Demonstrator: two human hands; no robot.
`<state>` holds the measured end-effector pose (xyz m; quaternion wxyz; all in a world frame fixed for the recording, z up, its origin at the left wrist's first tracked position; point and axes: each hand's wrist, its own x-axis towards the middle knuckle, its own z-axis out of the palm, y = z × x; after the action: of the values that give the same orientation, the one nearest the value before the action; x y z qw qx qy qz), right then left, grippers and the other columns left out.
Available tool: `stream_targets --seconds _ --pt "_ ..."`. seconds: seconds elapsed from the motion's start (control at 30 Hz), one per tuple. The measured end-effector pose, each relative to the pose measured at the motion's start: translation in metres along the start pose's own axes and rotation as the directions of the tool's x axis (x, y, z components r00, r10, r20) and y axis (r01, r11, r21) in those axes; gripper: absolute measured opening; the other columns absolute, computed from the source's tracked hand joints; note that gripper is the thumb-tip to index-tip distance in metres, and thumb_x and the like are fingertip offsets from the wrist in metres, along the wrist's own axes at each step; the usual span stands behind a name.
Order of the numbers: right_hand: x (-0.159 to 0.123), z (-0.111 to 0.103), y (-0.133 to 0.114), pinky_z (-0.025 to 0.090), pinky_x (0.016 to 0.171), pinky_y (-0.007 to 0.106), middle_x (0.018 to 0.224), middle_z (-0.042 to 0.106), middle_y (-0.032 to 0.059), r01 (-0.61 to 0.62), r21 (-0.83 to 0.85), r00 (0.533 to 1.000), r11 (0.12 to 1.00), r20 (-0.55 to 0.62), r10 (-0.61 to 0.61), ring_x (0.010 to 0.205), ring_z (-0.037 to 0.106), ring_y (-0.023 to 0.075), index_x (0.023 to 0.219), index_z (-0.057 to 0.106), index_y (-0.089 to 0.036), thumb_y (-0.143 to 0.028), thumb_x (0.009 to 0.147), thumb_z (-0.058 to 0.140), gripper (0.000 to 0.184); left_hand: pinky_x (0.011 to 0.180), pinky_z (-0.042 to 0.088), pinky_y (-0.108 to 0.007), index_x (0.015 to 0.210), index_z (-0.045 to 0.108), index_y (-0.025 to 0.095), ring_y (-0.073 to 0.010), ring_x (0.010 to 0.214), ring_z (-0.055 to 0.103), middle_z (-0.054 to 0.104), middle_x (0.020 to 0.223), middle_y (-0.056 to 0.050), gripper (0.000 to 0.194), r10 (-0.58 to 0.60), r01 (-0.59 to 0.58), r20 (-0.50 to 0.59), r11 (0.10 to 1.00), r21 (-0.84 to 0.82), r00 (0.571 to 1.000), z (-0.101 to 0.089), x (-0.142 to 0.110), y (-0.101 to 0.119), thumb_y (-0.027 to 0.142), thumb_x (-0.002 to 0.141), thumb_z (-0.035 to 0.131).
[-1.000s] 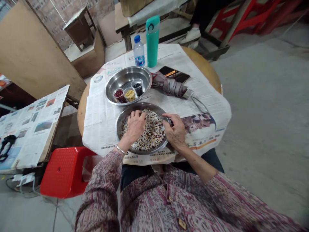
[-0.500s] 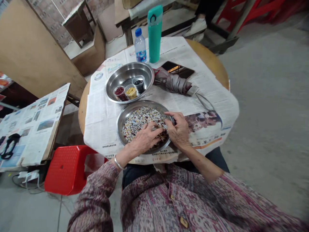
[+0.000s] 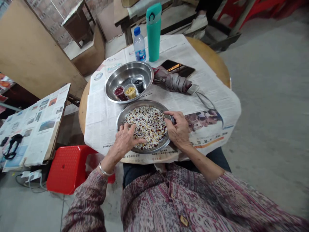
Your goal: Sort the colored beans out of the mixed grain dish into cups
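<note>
A shallow round metal dish (image 3: 120,120) near the table's front edge holds mixed grains and beans (image 3: 147,124), white, dark red, yellow and black. My left hand (image 3: 124,138) is at the dish's left side, fingers and thumb spread over the mixture; some fingertips touch or hover just above it, I cannot tell which. On the right side, my right hand (image 3: 178,129) grips the dish's rim with thumb and fingers. Just behind stands a deeper metal basin (image 3: 116,77) with three small clear cups: red beans (image 3: 119,92), yellow grains (image 3: 130,92) and black beans (image 3: 138,84).
Newspaper (image 3: 96,119) covers the round table. A blue-capped water bottle (image 3: 139,45), a teal flask (image 3: 154,33), a phone (image 3: 177,68) and a folded grey umbrella (image 3: 172,81) stand or lie at the back. A red stool (image 3: 66,167) is at the left, and another person's shoe (image 3: 199,24) shows behind.
My left hand has moved left across the dish and spread wider, uncovering the right part of the mixture, which now looks more evenly spread. My right hand stays at the rim.
</note>
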<state>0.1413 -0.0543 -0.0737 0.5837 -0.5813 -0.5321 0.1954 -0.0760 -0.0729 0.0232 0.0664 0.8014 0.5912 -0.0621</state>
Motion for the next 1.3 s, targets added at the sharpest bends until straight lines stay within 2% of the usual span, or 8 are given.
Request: stream_targets --seconds 0.13,0.3,0.47,0.63,0.73,0.9,1.13,1.3 --pt "-0.001 -0.001 -0.001 0.051 0.093 0.044 0.103 0.069 0.0088 -0.016 -0.012 1.0 1.0 0.006 0.016 0.099 0.065 0.0254 0.103 0.071 -0.022 -0.025 0.086 0.057 0.023 0.096 0.057 -0.041 0.137 0.049 0.025 -0.0259 0.114 0.059 0.052 0.128 -0.01 0.055 0.195 -0.182 0.03 0.952 -0.245 0.98 0.015 -0.011 0.013 0.042 0.09 0.073" --pt "0.0 0.0 0.0 0.051 0.095 0.045 0.102 0.07 0.0082 -0.014 -0.014 1.0 1.0 0.01 0.014 0.1 0.065 0.0253 0.102 0.071 -0.023 -0.025 0.085 0.056 0.022 0.095 0.058 -0.037 0.128 0.058 0.024 -0.0192 0.101 0.061 0.055 0.115 -0.006 0.034 0.293 -0.306 -0.089 0.896 -0.321 0.952 0.034 0.028 0.039 0.012 0.096 0.053" --pt "0.001 0.001 0.0 0.051 0.095 0.045 0.102 0.07 0.0082 -0.02 -0.011 1.0 1.0 0.006 0.02 0.1 0.065 0.0252 0.102 0.071 -0.023 -0.026 0.085 0.056 0.023 0.095 0.055 -0.039 0.118 0.064 0.02 -0.0225 0.107 0.058 0.058 0.116 -0.01 0.029 0.198 -0.256 -0.249 0.939 -0.229 0.948 0.023 0.072 0.04 0.016 0.103 0.04" --pt "0.001 0.001 0.0 0.051 0.093 0.045 0.103 0.069 0.0092 -0.034 -0.002 0.999 0.999 0.007 0.034 0.098 0.065 0.0255 0.102 0.071 -0.021 -0.027 0.086 0.056 0.023 0.103 0.049 -0.051 0.132 0.06 0.019 -0.0332 0.122 0.051 0.055 0.134 -0.015 0.044 0.066 -0.112 -0.29 0.983 -0.145 0.955 0.02 0.084 0.034 0.045 0.096 0.065" --pt "0.0 0.0 0.0 0.051 0.094 0.045 0.102 0.069 0.0087 -0.027 -0.002 1.0 1.0 0.004 0.027 0.099 0.065 0.0255 0.102 0.071 -0.022 -0.026 0.086 0.056 0.023 0.108 0.046 -0.055 0.137 0.057 0.025 -0.035 0.13 0.047 0.05 0.144 -0.012 0.058 0.238 -0.269 -0.217 0.955 -0.126 0.947 0.023 0.073 0.04 0.052 0.088 0.073" --pt "0.0 0.0 -0.001 0.051 0.096 0.046 0.103 0.07 0.0081 -0.018 -0.005 1.0 1.0 0.01 0.018 0.101 0.066 0.0255 0.101 0.071 -0.023 -0.025 0.086 0.055 0.021 0.108 0.048 -0.047 0.115 0.069 0.027 -0.026 0.126 0.052 0.058 0.135 -0.005 0.019 0.5 -0.511 -0.11 0.846 -0.148 0.859 0.026 0.04 0.028 0.033 0.098 0.064" --pt "0.0 0.001 0.001 0.052 0.094 0.045 0.101 0.071 0.0078 -0.013 -0.002 1.0 1.0 -0.005 0.013 0.099 0.066 0.0252 0.1 0.071 -0.023 -0.024 0.084 0.056 0.022 0.104 0.051 -0.044 0.114 0.066 0.022 -0.0241 0.115 0.055 0.059 0.122 -0.009 0.021 0.131 -0.174 -0.275 0.975 -0.137 0.953 0.03 0.036 -0.018 0.016 0.098 0.055" --pt "0.0 0.0 0.003 0.052 0.09 0.043 0.101 0.07 0.008 -0.015 -0.022 1.0 1.0 0.011 0.015 0.096 0.066 0.0248 0.101 0.072 -0.023 -0.027 0.084 0.056 0.023 0.1 0.05 -0.048 0.13 0.059 0.016 -0.0327 0.12 0.051 0.054 0.133 -0.017 0.038 -0.04 0.001 -0.296 0.991 -0.132 0.954 0.031 0.066 0.008 0.038 0.099 0.061"
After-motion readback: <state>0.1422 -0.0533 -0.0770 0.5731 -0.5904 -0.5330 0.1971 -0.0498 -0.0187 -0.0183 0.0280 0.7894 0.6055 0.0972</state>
